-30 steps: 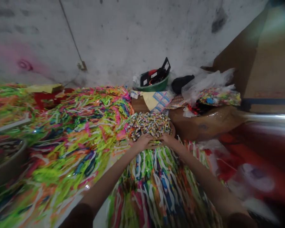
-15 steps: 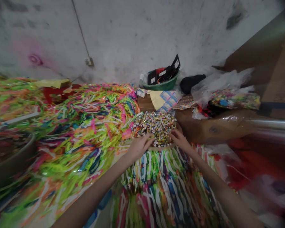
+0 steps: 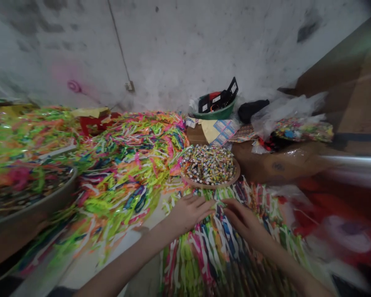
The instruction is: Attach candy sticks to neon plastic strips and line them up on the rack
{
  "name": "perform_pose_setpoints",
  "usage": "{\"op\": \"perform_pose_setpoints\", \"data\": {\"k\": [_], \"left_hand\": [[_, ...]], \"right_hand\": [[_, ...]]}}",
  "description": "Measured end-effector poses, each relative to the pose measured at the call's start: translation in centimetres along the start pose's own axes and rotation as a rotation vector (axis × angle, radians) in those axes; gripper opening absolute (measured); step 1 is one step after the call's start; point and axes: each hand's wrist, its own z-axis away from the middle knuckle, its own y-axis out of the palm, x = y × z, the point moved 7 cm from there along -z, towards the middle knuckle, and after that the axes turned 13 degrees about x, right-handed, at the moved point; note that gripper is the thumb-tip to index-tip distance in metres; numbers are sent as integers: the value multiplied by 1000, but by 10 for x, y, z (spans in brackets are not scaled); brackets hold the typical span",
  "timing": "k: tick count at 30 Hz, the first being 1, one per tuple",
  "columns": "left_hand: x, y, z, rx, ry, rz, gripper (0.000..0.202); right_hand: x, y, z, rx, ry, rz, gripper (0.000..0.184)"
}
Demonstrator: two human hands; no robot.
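Observation:
My left hand (image 3: 190,211) and my right hand (image 3: 239,215) meet low over rows of colourful plastic strips (image 3: 208,255), just on my side of a round shallow basket (image 3: 214,185). Small patterned cylindrical pieces with pale ends (image 3: 208,161) heap up inside that basket. The fingers of both hands are drawn together, tips almost touching, around something small and whitish-green that I cannot make out. Many more strips in neon green, pink, orange, blue and white lie spread beneath and in front of my forearms.
A large tub (image 3: 71,181) of loose pieces stands at the left, beside a broad pile of neon strips (image 3: 136,156). Toward the wall are a green basin (image 3: 222,112) with black items, printed paper (image 3: 221,130) and plastic bags (image 3: 299,123). Red material (image 3: 315,206) lies right.
Both hands have drawn back from the basket toward me and come closer together over the strips. The view has shifted, showing more of the tub at left.

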Motion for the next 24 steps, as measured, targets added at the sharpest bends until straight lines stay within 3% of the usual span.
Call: {"op": "perform_pose_setpoints", "data": {"k": [9,14,18,24], "left_hand": [[-22,-42,3,12,66,-44,21],[-37,-62,5,44,118,-94,20],[-54,-64,16,118,196,-126,26],[-93,-52,43,216,277,-10,30]], "right_hand": [[26,-3,32,-19,1,59,36],[57,0,51,28,-46,175,32],[69,11,70,131,10,259,33],[65,42,117,226,132,245,32]]}}
